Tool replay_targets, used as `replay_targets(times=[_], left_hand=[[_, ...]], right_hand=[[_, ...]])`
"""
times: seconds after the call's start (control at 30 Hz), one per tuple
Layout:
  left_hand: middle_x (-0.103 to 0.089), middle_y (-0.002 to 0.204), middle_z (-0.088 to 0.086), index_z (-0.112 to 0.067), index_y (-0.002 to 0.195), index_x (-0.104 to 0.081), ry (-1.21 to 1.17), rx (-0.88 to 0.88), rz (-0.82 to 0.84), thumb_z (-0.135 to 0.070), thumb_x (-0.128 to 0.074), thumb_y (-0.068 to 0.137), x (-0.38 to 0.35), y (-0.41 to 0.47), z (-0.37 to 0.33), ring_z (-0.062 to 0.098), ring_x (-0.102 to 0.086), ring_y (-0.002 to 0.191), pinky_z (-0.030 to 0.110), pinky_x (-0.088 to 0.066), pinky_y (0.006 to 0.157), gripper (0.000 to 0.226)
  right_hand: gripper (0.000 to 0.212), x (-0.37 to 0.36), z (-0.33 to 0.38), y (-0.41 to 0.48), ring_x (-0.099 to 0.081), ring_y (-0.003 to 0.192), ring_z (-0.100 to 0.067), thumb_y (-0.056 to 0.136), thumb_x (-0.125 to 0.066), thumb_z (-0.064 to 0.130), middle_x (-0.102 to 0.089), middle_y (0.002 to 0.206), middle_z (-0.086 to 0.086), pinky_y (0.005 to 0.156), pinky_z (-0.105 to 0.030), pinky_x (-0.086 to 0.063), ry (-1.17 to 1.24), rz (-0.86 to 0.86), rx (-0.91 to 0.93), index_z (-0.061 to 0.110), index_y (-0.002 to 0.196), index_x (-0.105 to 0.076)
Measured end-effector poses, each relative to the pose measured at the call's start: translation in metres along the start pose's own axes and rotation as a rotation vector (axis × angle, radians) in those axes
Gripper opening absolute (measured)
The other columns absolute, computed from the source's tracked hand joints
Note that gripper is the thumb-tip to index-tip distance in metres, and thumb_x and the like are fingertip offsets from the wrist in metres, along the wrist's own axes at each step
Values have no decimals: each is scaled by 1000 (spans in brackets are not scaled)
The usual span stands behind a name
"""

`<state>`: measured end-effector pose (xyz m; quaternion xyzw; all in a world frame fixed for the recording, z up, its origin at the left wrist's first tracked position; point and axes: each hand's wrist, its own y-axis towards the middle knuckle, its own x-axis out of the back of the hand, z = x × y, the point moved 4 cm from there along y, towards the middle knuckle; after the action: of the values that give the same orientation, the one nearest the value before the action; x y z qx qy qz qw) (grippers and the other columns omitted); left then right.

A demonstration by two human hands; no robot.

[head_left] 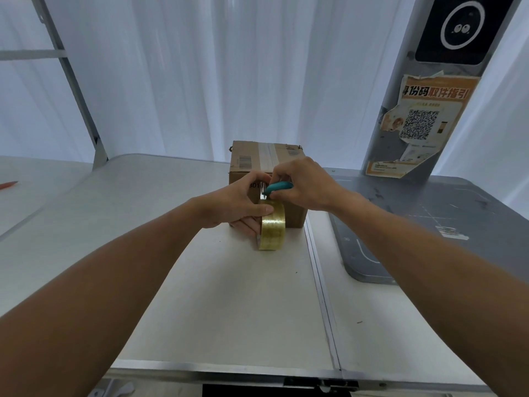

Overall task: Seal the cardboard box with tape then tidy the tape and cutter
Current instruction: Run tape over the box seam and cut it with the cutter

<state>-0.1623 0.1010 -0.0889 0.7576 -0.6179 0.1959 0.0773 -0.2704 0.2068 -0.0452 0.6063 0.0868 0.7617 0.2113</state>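
Observation:
A small cardboard box (249, 160) stands on the white table (223, 296), with a strip of clear tape running over its top. In front of the box my left hand (237, 203) grips a yellowish roll of tape (273, 229), held upright on edge. My right hand (303, 184) holds a teal cutter (279, 187), its tip at the tape stretched between roll and box. My hands hide most of the box's front face.
A grey cutting mat (415, 224) lies on the table to the right. A grey post (423, 96) with a torn orange QR poster rises behind it. A red pen (8, 184) lies at far left. White curtains hang behind.

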Motion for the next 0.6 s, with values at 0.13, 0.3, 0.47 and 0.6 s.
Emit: replay_targets(times=[0.13,0.3,0.47,0.6], left_hand=[[-61,113,9,-33,130,-39,4,-8,-2,-15,-69,89,0,-1,-2,19,-69,84,27,-59,63,53],[-62,112,7,-33,133,-38,-5,-7,2,-14,-69,89,-1,-1,-2,15,-70,83,22,-57,61,56],[-60,116,9,-33,134,-38,-4,5,5,-16,-69,89,-1,-1,-2,17,-68,87,23,-57,62,57],[-58,122,10,-33,134,-37,14,13,0,-17,-69,88,0,1,0,20,-66,91,23,-57,62,58]], right_hand=[[16,-4,1,-1,-60,71,-10,83,-77,24,-73,84,-3,69,-14,-45,-13,-8,6,12,92,-75],[14,-2,3,-2,-59,70,-9,83,-77,24,-71,82,-1,67,-10,-39,-14,-38,0,13,91,-75],[13,-3,5,-1,-59,72,-9,83,-77,23,-72,84,-1,69,-11,-41,-33,-43,-7,13,91,-75],[14,-4,7,-1,-63,75,-13,83,-76,23,-73,86,-3,76,-23,-52,-51,-43,4,13,93,-75]])
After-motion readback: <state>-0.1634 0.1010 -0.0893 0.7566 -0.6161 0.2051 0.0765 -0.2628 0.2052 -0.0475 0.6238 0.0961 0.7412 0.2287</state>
